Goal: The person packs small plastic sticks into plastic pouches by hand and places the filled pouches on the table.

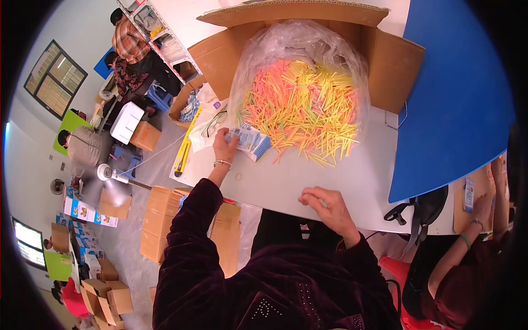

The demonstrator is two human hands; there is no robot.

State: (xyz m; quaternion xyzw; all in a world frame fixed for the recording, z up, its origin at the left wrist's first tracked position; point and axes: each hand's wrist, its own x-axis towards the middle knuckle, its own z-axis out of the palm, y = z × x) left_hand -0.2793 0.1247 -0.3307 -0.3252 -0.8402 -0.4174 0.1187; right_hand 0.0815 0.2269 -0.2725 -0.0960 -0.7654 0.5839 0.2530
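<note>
On the table, my left hand [224, 146] is closed on the near-left end of a small blue-and-white printed packet [256, 144]. The packet lies beside a big heap of thin short sticks [302, 107] in yellow, pink and green. These sticks spill out of a clear plastic bag [297, 36] that sits in a cardboard box [396, 69] turned with its opening toward me. Over the table's front edge hovers my right hand [330, 209], apart from the sticks. Its fingers are curled, with nothing visible in them.
Left of the packet lie glasses [213, 124], a yellow cutter knife [183, 157] and a rubber band [238, 176]. A carton of blue packets [190, 107] stands beyond. A blue board [451, 104] covers the right side. A co-worker's arm [467, 236] is at the lower right.
</note>
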